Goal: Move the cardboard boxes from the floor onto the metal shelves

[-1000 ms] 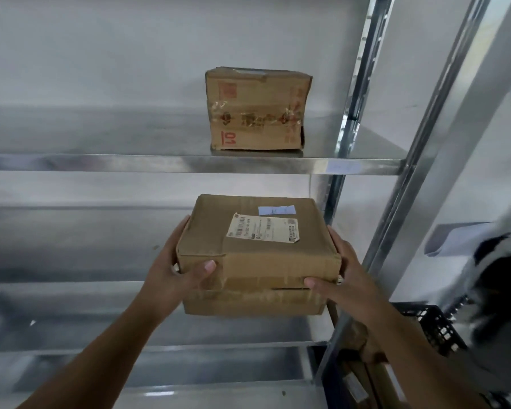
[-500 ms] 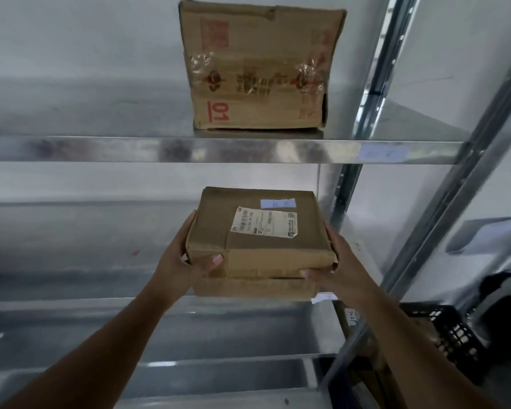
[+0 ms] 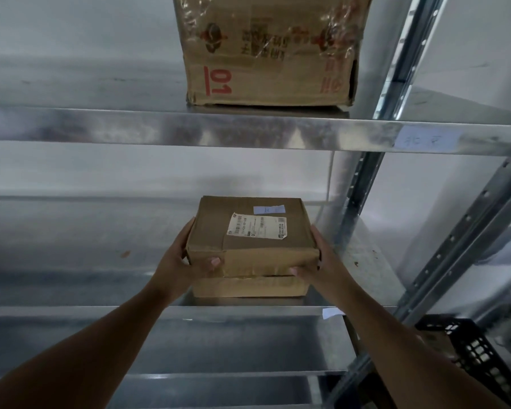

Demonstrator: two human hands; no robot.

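A flat brown cardboard box (image 3: pixel 248 261) with a white shipping label rests on or just above the middle metal shelf (image 3: pixel 101 246), near its front right corner. My left hand (image 3: pixel 180 261) grips its left side with the thumb on the front face. My right hand (image 3: pixel 322 261) holds its right side. On the upper shelf (image 3: pixel 189 128) stands a larger taped cardboard box (image 3: pixel 269 51) marked "01" in red, directly above.
Perforated metal uprights (image 3: pixel 396 69) rise at the right of the shelves. A black plastic crate (image 3: pixel 466 346) sits low at the right, outside the rack. A lower shelf (image 3: pixel 219 343) lies beneath my arms. Small paper labels stick to the shelf edges.
Both hands have pushed the flat box forward and down onto the middle shelf. My view has moved closer to the rack, so the upper box looms larger.
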